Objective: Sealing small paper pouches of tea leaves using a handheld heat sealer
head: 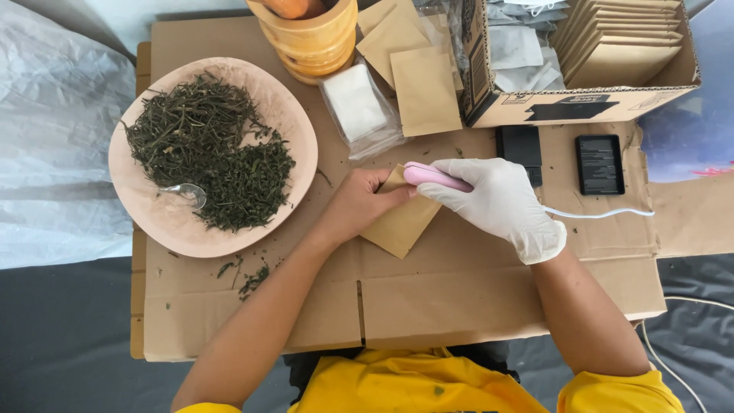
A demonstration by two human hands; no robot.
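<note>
Brown paper pouch [399,223] sits centre frame on the flattened cardboard sheet [459,291], tilted diagonally. Left hand [359,200], bare, fingers curled, pinches the pouch's upper edge. Right hand [501,200], in a white glove, is closed around a pink handheld sealer [434,176]; the sealer's tip meets the pouch's top edge, right where the left fingers are. A white cord [604,213] runs from under the gloved hand toward the right edge.

Around it:
- Left of frame: wide pinkish shallow bowl [153,218] holding a heap of dried green herb [210,153]; a metal spoon [187,193] lies in it at the lower left edge of the heap. Loose herb crumbs [248,277] on the cardboard just below the bowl.
- Top centre: wooden mortar [313,38], ribbed sides, an orange-brown pestle inside, partly cut off by the frame.
- Just right of the mortar: clear plastic bag of white squares [359,107], lying above the hands, not touching them.
- Beside that: a loose fan of empty brown pouches [417,73].
- Upper right: open cardboard box [581,103]; a stack of brown pouches on its right side, whitish packets on its left.
- Below the box: two small black flat devices [600,163], one half hidden behind the gloved hand.

Nothing lies between the hands and the pouch. Grey sheeting covers the floor; yellow shirt at bottom edge.
</note>
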